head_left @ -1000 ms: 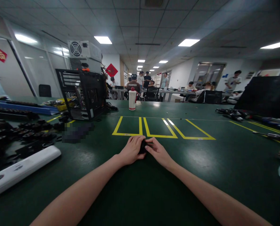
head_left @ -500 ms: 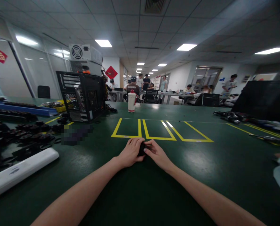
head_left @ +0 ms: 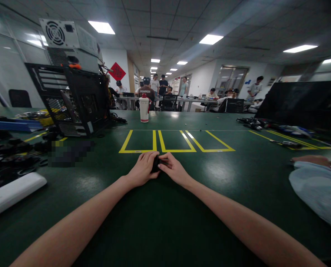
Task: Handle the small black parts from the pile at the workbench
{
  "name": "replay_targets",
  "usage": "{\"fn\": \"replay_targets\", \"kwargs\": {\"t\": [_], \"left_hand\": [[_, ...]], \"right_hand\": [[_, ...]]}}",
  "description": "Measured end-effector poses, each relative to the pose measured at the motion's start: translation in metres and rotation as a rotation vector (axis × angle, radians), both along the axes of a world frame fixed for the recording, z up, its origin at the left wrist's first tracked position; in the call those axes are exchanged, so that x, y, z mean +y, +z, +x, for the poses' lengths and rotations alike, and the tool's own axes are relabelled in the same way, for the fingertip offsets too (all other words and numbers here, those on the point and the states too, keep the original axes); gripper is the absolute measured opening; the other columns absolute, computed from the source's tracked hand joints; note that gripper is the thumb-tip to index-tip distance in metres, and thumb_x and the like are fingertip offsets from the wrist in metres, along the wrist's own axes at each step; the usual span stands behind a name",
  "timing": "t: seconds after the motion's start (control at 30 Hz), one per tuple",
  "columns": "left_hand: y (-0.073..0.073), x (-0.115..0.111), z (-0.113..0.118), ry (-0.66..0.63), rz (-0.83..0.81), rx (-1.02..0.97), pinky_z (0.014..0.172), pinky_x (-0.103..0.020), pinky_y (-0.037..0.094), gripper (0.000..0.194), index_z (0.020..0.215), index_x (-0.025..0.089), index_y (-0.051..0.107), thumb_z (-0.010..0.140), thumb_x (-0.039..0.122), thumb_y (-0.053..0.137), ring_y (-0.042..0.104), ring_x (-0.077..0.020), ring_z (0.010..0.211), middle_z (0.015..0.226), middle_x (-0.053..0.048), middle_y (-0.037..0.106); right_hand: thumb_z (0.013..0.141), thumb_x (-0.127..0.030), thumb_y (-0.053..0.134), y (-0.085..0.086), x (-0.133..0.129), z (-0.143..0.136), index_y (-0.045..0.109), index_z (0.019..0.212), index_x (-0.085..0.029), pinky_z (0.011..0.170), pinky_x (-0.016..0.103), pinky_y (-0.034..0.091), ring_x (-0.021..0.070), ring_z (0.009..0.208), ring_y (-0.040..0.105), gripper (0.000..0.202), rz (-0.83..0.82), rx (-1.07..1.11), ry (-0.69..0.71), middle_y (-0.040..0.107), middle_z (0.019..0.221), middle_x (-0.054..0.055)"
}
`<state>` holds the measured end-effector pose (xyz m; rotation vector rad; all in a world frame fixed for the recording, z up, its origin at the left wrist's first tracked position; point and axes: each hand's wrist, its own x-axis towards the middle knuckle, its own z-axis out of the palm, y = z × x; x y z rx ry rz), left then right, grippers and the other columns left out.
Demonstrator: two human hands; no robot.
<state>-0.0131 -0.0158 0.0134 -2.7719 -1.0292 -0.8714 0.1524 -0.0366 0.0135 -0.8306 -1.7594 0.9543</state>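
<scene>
A small black object (head_left: 155, 164) stands between my two hands, over the green table (head_left: 165, 222). My left hand (head_left: 142, 167) is wrapped round its left side, fingers over the top and thumb below. From the right, my right hand (head_left: 173, 168) has its thumb and fingers pinched together at the object's edge; anything small between the fingertips is too hidden to make out. Just beyond the hands lie yellow tape outlines (head_left: 176, 151) on the table.
At the left are an open black computer case (head_left: 84, 100), a dark pile of parts (head_left: 6, 148) and a white bar (head_left: 15, 193). A white cup (head_left: 144, 109) stands farther back. Cables (head_left: 254, 122) and another person's sleeve (head_left: 315, 185) are at the right.
The whole view has shifted, so things appear farther left and higher. More of the other person's sleeve shows at the right. My hands stay round the black object, with the right fingertips slightly shifted.
</scene>
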Motion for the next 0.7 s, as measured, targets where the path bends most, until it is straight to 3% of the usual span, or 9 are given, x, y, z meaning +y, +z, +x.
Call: {"fn": "replay_targets", "kwargs": {"t": [0.17, 0.47, 0.7], "left_hand": [[0.0003, -0.0006, 0.0002, -0.006, -0.005, -0.012, 0.094, -0.043, 0.027, 0.058, 0.119, 0.018, 0.026, 0.069, 0.025, 0.056, 0.037, -0.0248, 0.111, 0.115, -0.01, 0.042], [-0.0016, 0.0012, 0.0003, 0.002, 0.007, -0.002, 0.094, -0.041, 0.028, 0.057, 0.119, 0.016, 0.026, 0.07, 0.026, 0.055, 0.036, -0.0242, 0.112, 0.116, -0.011, 0.041], [-0.0009, 0.0008, -0.0001, -0.003, 0.001, 0.006, 0.094, -0.043, 0.027, 0.058, 0.119, 0.018, 0.025, 0.07, 0.025, 0.055, 0.037, -0.0243, 0.111, 0.116, -0.011, 0.041]], "right_hand": [[0.072, -0.021, 0.055, -0.0012, 0.0018, 0.0017, 0.044, 0.101, -0.022, 0.089, 0.035, 0.041, 0.0155, 0.099, 0.05, 0.032, -0.037, 0.004, 0.02, 0.048, 0.104, 0.003], [0.075, -0.024, 0.051, -0.0017, 0.002, 0.0017, 0.047, 0.094, -0.023, 0.09, 0.036, 0.04, 0.0148, 0.098, 0.05, 0.02, 0.009, -0.013, 0.002, 0.049, 0.098, 0.001], [0.07, -0.023, 0.057, -0.0015, 0.0019, 0.0029, 0.045, 0.1, -0.021, 0.09, 0.036, 0.041, 0.0161, 0.101, 0.049, 0.032, -0.046, 0.017, 0.029, 0.048, 0.103, 0.003]]}}
